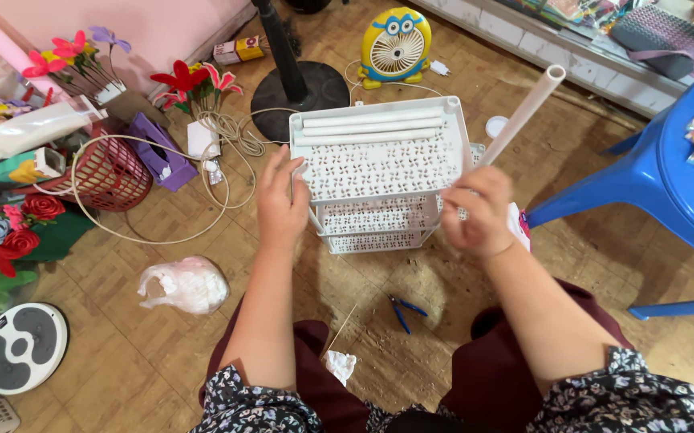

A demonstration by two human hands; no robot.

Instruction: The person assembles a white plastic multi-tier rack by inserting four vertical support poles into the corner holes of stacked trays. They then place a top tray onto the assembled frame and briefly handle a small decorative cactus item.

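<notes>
White plastic shelf rack (379, 164) stands on the wooden floor (122, 353) right in front of me, three tiers high, with spare tubes lying on top. My left hand (279, 204) grips the rack's left corner post. My right hand (479, 210) is closed around a long white tube (523, 112) — tilted up and away. I think I'm fitting a post; next, its lower end must line up with the corner hole.

Bright, even daylight; soft shadows under hands; slight motion blur on fingers; wide-angle bending at edges; no glare.
</notes>
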